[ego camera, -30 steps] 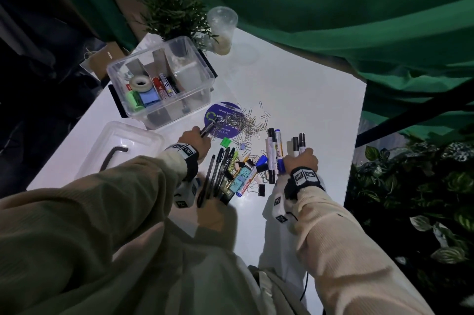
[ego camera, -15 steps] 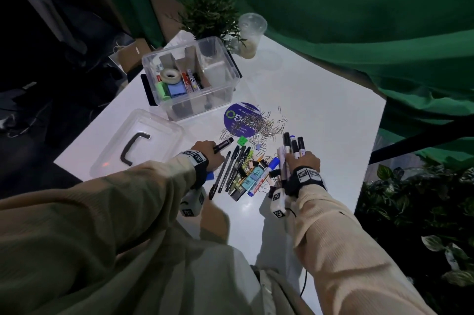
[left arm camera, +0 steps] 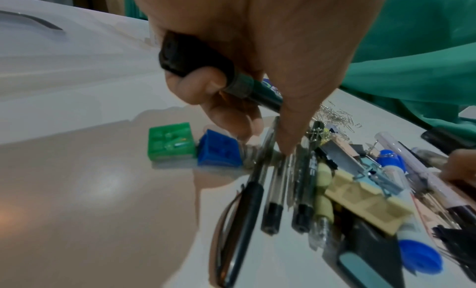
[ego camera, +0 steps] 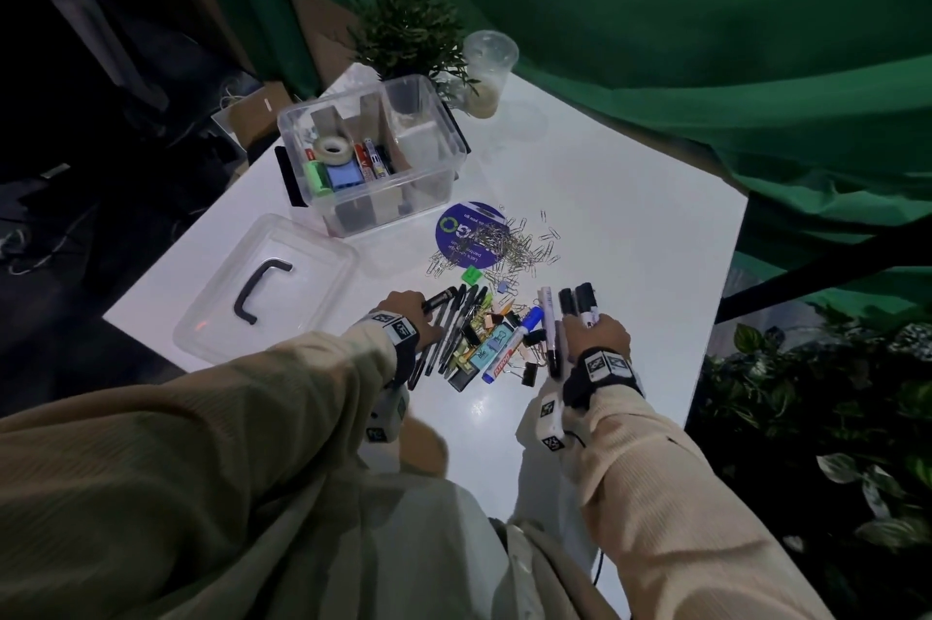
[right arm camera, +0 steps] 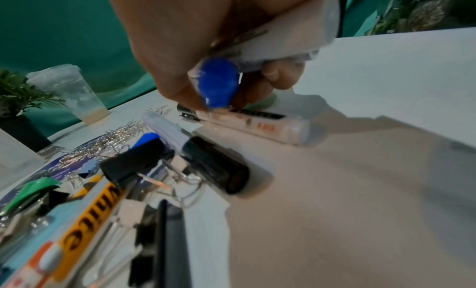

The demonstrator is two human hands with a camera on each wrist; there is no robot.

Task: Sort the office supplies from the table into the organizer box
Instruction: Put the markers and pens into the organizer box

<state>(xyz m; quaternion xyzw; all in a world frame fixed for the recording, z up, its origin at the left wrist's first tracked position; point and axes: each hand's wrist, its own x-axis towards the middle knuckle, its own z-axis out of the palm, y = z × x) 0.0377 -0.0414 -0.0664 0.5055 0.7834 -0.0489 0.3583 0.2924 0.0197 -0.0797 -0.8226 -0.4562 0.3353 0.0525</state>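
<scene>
Both hands are gathering pens by kind. The left hand [left arm camera: 252,48] curls round a black marker [left arm camera: 206,68] while its fingertip rakes the smooth clear-barrelled pens [left arm camera: 273,182] together. The right hand [ego camera: 597,334] clutches a bundle of markers [ego camera: 580,304], caps up. The clear plastic organizer box [ego camera: 428,195] waits open at eleven o'clock, its lid [ego camera: 267,286] set beside it at nine.
</scene>
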